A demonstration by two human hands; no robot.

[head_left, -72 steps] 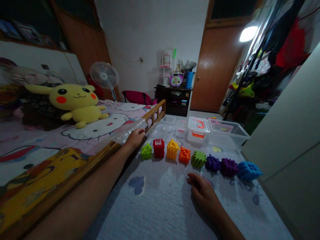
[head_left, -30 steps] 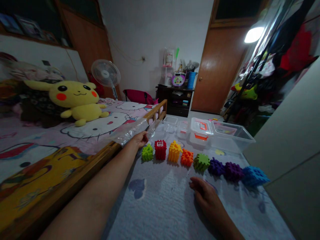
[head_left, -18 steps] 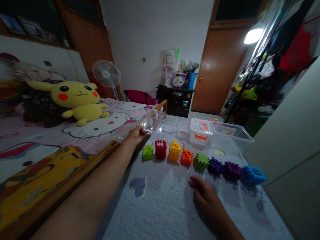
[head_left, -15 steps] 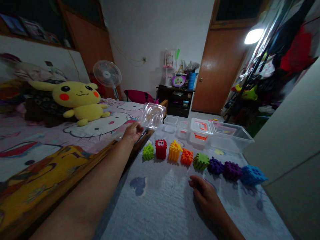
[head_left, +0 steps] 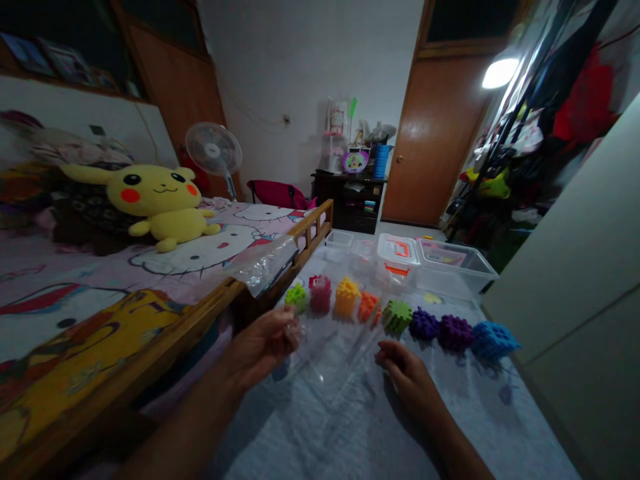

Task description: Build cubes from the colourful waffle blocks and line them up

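My left hand [head_left: 270, 340] is closed on the edge of a clear plastic container [head_left: 333, 350], which is blurred by motion above the light blue cloth [head_left: 310, 440]. Near the container's right side, my right hand [head_left: 400, 367] rests with its fingers curled; whether they hold anything is hidden. Beyond both hands runs a row of coloured blocks: light green [head_left: 296, 297], red [head_left: 320, 295], yellow [head_left: 347, 297], orange [head_left: 369, 307], green [head_left: 397, 317], dark purple [head_left: 425, 324], purple [head_left: 456, 333] and blue [head_left: 494, 340].
Behind the blocks stand a lidded box with orange clips [head_left: 397, 257] and an open clear bin [head_left: 457, 263]. A wooden bed rail [head_left: 220, 293] borders the left, with a plastic bag [head_left: 263, 263] over it. A yellow plush toy [head_left: 167, 200] sits on the bed.
My left hand has come back toward me from the bed rail, bringing the clear container down in front of the blocks. My right hand has hardly moved.
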